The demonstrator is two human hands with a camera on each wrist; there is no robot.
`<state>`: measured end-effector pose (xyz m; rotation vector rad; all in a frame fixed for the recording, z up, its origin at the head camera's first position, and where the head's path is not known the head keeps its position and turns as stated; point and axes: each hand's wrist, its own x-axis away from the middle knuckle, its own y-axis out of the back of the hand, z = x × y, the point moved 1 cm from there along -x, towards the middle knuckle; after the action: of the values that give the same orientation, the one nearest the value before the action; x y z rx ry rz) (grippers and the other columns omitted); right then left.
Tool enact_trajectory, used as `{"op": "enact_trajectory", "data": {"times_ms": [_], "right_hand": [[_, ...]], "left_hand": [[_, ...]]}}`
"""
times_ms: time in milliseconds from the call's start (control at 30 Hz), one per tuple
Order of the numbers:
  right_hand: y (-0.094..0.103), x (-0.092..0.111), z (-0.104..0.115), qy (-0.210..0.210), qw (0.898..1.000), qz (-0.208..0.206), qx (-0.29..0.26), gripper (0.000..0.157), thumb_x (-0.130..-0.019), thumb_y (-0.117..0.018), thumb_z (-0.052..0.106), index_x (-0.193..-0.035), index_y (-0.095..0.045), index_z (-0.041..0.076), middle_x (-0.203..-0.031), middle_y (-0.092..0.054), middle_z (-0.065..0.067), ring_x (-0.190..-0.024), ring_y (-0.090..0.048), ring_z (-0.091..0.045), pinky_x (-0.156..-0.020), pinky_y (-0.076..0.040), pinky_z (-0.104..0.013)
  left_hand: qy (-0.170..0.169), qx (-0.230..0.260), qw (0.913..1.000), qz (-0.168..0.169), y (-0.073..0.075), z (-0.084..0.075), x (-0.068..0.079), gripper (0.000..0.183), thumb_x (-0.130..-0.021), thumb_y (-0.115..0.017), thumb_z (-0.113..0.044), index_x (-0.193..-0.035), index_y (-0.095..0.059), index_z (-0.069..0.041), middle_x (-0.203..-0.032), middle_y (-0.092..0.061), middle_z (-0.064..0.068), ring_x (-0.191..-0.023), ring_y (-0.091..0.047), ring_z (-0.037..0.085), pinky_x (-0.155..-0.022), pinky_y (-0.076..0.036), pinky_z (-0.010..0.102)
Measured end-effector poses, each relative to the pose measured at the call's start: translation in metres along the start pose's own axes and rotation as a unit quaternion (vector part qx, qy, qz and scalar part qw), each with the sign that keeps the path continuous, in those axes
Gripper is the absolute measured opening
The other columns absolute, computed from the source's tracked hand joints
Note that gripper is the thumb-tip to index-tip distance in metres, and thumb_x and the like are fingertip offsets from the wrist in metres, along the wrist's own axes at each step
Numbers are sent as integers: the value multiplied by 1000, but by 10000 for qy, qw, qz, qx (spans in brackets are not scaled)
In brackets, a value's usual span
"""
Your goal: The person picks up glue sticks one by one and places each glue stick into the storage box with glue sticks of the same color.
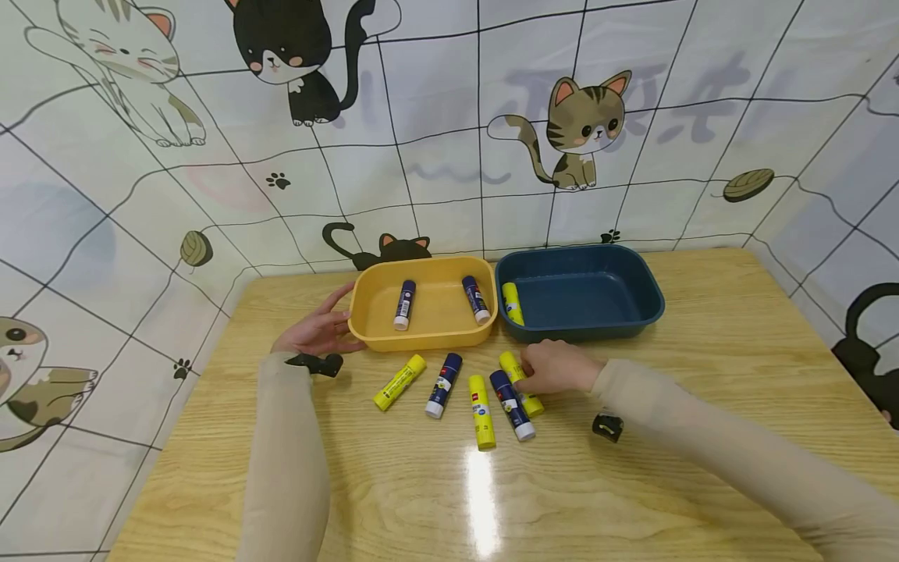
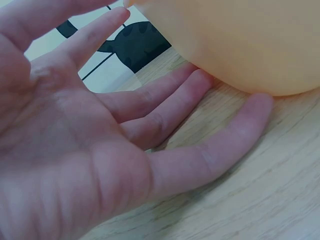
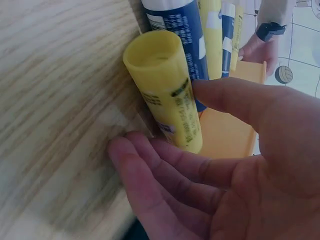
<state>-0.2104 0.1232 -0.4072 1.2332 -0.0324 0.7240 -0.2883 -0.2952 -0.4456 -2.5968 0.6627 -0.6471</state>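
Observation:
My right hand [image 1: 562, 367] has its thumb and fingers round a yellow glue stick [image 3: 167, 95] lying on the table. Its thumb [image 3: 225, 95] is at one side and the fingertips are at the other, near the wood. Against that stick lies a dark blue glue stick [image 1: 513, 404]. Another yellow glue stick [image 1: 481, 412], a blue one [image 1: 444, 385] and a further yellow one [image 1: 399, 382] lie to the left. My left hand [image 1: 321, 326] touches the left side of the yellow tray [image 1: 421, 342] with spread fingers, seen close up in the left wrist view [image 2: 150, 115].
Two blue glue sticks [image 1: 404, 304] lie inside the yellow tray. Beside it stands a dark blue tray [image 1: 590, 332] with one yellow glue stick [image 1: 513, 304] at its left end. A cat-patterned cloth [image 1: 449, 156] hangs behind the wooden table [image 1: 393, 492].

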Motion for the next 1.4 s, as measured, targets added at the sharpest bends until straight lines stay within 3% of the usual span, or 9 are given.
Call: {"op": "enact_trajectory", "data": {"times_ms": [467,700,867,1000,1400], "right_hand": [[-5,-5,2,-93,9995,-78,-288,29,-86,-70,32,-76,-55,10,-64,-48,1,-54,-46,-13,-49,-30,-23],[-9,-6,-1,-210,9985,-36,-512,26,-86,-72,31,-84,-56,10,-70,-53,-2,-57,-51,-14,-49,-37,-23],[-12,-3,-3,-184,9984,-96,-534,26,-85,-73,31,-83,-56,11,-69,-52,-1,-58,-50,-15,-50,-35,-24],[-13,-1,-6,-112,9985,-186,-496,25,-85,-73,30,-80,-56,11,-68,-51,-1,-57,-49,-15,-50,-34,-24],[-11,10,-20,11,9978,-395,-529,23,-84,-71,26,-74,-56,11,-62,-49,2,-53,-46,-13,-49,-32,-23]], "left_hand": [[7,7,10000,-50,0,0,-2,62,-106,-31,-4,-153,-18,-41,-154,-17,15,-130,-36,31,-102,-33,61],[-62,-175,9997,173,1,-1,-4,62,-106,-30,-4,-154,-12,-39,-156,-13,15,-131,-36,30,-101,-34,62],[-25,-167,9995,284,-3,-4,-1,65,-106,-28,-2,-155,-4,-36,-158,-4,18,-135,-28,33,-104,-25,65],[37,-103,9998,189,-8,-6,2,66,-105,-29,-3,-155,-3,-36,-158,-3,17,-136,-24,34,-105,-19,67],[51,-210,9997,77,-9,-4,5,65,-105,-33,-5,-155,-7,-38,-157,-8,16,-134,-30,32,-104,-25,65]]}}
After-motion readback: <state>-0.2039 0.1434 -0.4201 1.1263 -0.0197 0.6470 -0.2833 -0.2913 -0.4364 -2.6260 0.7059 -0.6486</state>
